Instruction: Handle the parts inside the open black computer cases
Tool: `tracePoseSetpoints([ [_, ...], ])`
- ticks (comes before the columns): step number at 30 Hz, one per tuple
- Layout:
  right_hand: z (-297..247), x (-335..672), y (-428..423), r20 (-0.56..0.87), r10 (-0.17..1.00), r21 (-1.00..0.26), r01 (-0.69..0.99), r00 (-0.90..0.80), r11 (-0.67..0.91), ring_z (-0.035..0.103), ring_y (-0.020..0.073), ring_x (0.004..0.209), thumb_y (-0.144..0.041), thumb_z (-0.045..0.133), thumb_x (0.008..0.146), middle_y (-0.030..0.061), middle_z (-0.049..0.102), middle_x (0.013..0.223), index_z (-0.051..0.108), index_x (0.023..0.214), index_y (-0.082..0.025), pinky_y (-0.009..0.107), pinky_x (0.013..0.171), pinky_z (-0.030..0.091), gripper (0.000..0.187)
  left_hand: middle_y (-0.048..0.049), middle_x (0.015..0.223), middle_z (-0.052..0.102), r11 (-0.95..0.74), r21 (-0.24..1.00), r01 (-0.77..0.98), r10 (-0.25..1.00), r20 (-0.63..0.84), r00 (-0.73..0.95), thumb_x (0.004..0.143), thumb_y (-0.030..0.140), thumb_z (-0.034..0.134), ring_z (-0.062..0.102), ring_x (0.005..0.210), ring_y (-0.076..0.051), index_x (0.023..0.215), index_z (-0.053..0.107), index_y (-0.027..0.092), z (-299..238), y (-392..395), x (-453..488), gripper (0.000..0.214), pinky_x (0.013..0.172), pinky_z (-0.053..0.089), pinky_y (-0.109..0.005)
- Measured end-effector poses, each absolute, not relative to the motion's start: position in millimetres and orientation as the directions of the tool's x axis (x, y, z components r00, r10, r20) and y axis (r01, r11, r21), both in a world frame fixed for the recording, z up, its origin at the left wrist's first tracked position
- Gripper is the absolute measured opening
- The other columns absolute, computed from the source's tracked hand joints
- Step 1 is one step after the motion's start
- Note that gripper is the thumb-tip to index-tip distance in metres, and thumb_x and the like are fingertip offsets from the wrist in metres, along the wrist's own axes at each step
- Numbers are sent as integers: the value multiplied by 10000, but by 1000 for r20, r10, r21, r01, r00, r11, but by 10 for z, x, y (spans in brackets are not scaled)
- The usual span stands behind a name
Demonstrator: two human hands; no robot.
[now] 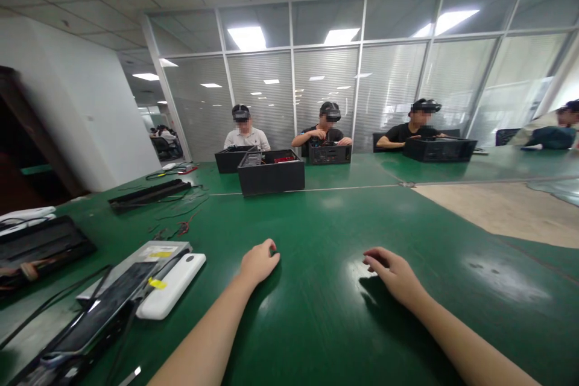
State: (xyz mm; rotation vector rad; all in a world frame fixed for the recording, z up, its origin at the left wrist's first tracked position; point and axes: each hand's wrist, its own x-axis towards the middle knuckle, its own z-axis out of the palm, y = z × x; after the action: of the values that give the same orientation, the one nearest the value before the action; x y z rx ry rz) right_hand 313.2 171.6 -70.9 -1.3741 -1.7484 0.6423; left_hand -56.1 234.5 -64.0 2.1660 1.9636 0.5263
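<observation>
My left hand (259, 262) rests on the green tabletop (312, 307), its fingers loosely curled and a gap between thumb and forefinger. Nothing shows in it. To the right, my right hand (393, 272) hovers just over the same surface, empty, with thumb and bent fingers apart and a shadow below. The nearest object to my left hand is a white power bank (174, 286) with a yellow tag. Beside it lie a grey metal box (169, 247) and a dark, flat device (106, 298) with black cables.
Ahead on the table stands an open black computer case (271, 176). Several co-workers sit across the table, some with cases such as this one (439, 149). At left are a long black panel (149, 193), loose wires (183, 227) and a black tray (45, 247).
</observation>
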Motion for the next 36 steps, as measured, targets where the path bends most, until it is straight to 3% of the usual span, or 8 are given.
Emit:
tracePoseSetpoints([
  [5, -711, 3198, 1786, 249, 967, -790, 566, -51, 233, 651, 191, 718, -407, 475, 861, 56, 696, 826, 634, 926, -174, 334, 716, 479, 290, -23, 835, 647, -149, 304, 941, 984, 140, 111, 794, 431, 519, 588, 741, -184, 972, 582, 255, -633, 2310, -546, 257, 562, 297, -252],
  [14, -700, 3016, 1719, 227, 963, -772, 576, -146, 269, 615, 157, 591, -364, 481, 853, 20, 680, 717, 631, 808, -184, 280, 602, 452, 238, -20, 856, 657, -151, 279, 948, 984, 131, 118, 792, 440, 522, 590, 752, -177, 999, 583, 254, -639, 2315, -542, 285, 553, 288, -246],
  [28, -702, 3017, 1726, 214, 963, -808, 524, -163, 268, 615, 145, 535, -340, 508, 837, 23, 681, 689, 630, 772, -179, 253, 543, 469, 212, 2, 793, 636, -176, 296, 939, 979, 151, 136, 792, 451, 510, 572, 701, -169, 950, 567, 266, -683, 2385, -567, 250, 535, 256, -244],
  [36, -751, 3064, 1808, 240, 963, -820, 507, -119, 267, 589, 134, 511, -361, 514, 835, 20, 675, 681, 632, 764, -183, 246, 531, 461, 226, 21, 762, 626, -171, 358, 918, 983, 132, 131, 801, 458, 507, 567, 679, -151, 1021, 591, 289, -678, 2388, -605, 290, 537, 288, -242],
])
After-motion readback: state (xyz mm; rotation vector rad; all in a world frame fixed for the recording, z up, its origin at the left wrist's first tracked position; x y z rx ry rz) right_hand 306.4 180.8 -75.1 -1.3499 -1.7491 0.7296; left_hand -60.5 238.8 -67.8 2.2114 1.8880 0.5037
